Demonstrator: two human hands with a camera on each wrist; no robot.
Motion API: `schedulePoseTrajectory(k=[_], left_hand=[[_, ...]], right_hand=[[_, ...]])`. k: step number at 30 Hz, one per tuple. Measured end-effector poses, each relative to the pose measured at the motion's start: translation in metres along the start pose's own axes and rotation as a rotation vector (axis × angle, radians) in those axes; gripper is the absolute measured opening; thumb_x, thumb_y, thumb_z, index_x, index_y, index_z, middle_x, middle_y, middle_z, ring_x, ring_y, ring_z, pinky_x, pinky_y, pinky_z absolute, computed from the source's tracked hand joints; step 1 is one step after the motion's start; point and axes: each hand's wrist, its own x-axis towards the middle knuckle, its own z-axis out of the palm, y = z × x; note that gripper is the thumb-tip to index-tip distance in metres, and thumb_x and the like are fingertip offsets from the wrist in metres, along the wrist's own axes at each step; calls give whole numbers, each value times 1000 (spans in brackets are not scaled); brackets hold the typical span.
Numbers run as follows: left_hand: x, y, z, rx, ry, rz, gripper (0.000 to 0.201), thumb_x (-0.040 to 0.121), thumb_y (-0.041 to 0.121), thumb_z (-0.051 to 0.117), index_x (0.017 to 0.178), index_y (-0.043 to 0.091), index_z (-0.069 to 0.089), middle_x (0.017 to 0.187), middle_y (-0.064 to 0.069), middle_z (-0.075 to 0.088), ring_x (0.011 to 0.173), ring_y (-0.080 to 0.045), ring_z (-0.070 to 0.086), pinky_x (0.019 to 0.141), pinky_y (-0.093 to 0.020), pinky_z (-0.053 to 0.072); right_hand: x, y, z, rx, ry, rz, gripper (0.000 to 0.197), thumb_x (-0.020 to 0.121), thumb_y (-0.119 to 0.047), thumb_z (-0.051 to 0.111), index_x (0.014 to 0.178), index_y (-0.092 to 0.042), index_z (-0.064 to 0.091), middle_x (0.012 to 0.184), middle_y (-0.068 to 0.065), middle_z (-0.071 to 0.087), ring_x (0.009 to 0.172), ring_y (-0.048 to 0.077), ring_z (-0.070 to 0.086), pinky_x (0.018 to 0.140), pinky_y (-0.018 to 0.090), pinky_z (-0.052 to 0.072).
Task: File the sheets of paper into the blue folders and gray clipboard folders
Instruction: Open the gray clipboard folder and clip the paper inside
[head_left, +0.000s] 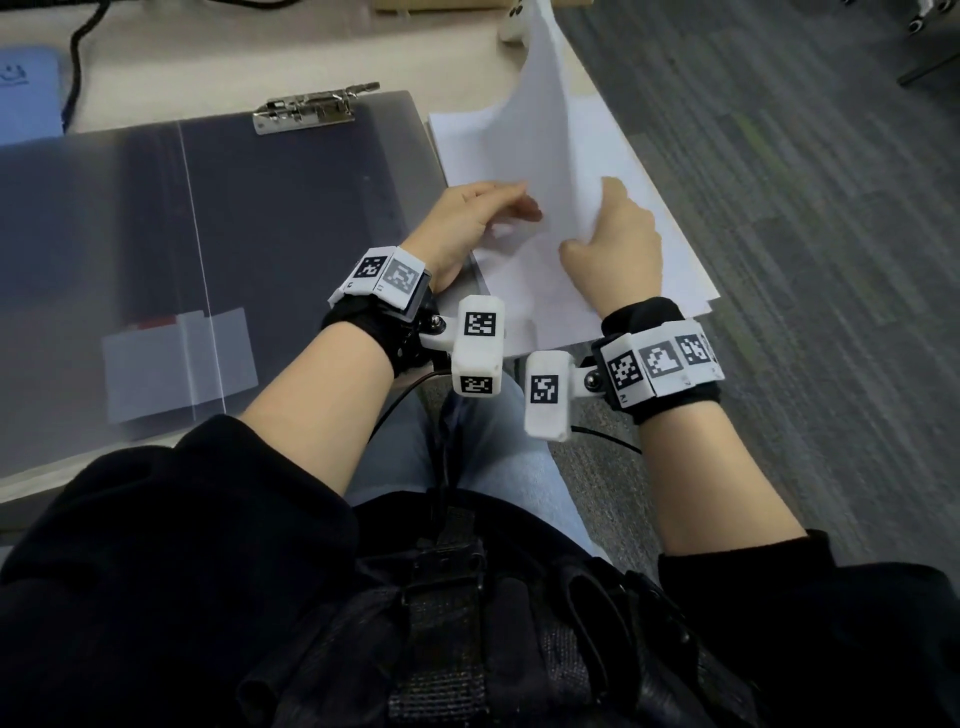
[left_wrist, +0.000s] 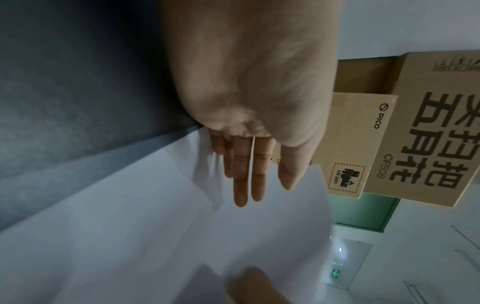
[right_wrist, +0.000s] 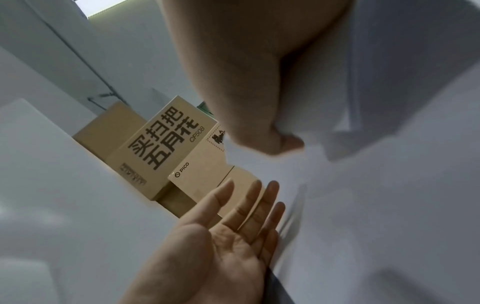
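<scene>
An open gray clipboard folder lies flat on the desk, its metal clip at the far edge. To its right sits a stack of white paper. My right hand pinches the near edge of the top sheet, which curls upward. My left hand reaches in under the raised sheet with straight fingers, over the stack. In the left wrist view the straight fingers lie above the paper. The right wrist view shows my right hand gripping the sheet and the flat left palm.
A blue folder lies at the far left beside a black cable. The paper stack overhangs the desk's right edge above gray carpet. Cardboard boxes stand beyond the desk. My lap is below the hands.
</scene>
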Motion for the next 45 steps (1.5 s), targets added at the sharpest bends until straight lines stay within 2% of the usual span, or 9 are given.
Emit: schedulePoseTrajectory(k=[7,12,15,19,24,28,36,42,45], left_hand=[[-2,3,-3,-147,116,31,15,89,2,56,78,7,65,68,4,72,65,0,66,62,-7,45],[-3,24,-18,-173,338,123,21,88,-1,55,107,7,58,94,-3,63,79,-3,59,66,-6,43],[-8,41,-33,-221,333,103,40,91,13,57,129,6,44,119,-7,59,97,-8,55,79,-16,40],[-25,73,-55,-391,297,168,13,85,18,59,95,11,54,73,2,61,60,-12,56,57,-22,40],[-51,88,-95,-318,466,496,9,83,4,53,91,9,55,91,-6,63,83,-20,60,70,-30,46],[-74,88,-113,-244,544,596,10,78,1,54,85,7,53,85,-8,56,79,-18,54,73,-29,42],[-100,66,-111,-152,573,342,15,87,28,51,87,15,60,104,-9,66,109,-29,60,104,-45,44],[-107,77,-113,-136,672,419,28,100,9,37,77,21,49,81,14,47,71,12,45,81,-6,37],[-109,64,-120,-139,650,410,28,100,11,33,88,22,56,96,13,58,93,6,52,101,-16,38]], right_hand=[[-7,-12,-17,92,321,-11,39,83,-5,45,121,-7,51,106,16,64,98,37,57,76,35,41],[-13,-32,-33,235,516,-116,39,77,-5,46,115,-8,57,90,8,67,79,26,57,68,25,36],[-16,-47,-40,439,594,-251,28,71,-3,45,95,-7,58,64,-17,48,59,6,44,58,14,31],[-18,-69,-43,654,588,-418,25,67,5,46,83,-14,45,59,-20,36,51,-5,41,52,6,26],[-18,-85,-33,851,415,-422,43,65,8,45,59,-33,32,43,-19,36,45,-1,30,49,9,23],[-13,-85,-16,876,179,-349,32,60,2,46,51,-19,24,45,-15,25,53,9,20,51,20,17],[-23,-92,12,1178,80,-140,18,64,-4,68,55,-18,62,57,-7,60,59,13,55,60,27,47],[-16,-107,14,1277,117,-217,20,68,-10,78,82,-1,67,79,9,68,79,22,63,78,42,55],[-19,-106,22,1281,65,-172,10,70,-7,77,72,-13,69,71,-3,71,77,19,64,78,39,55]])
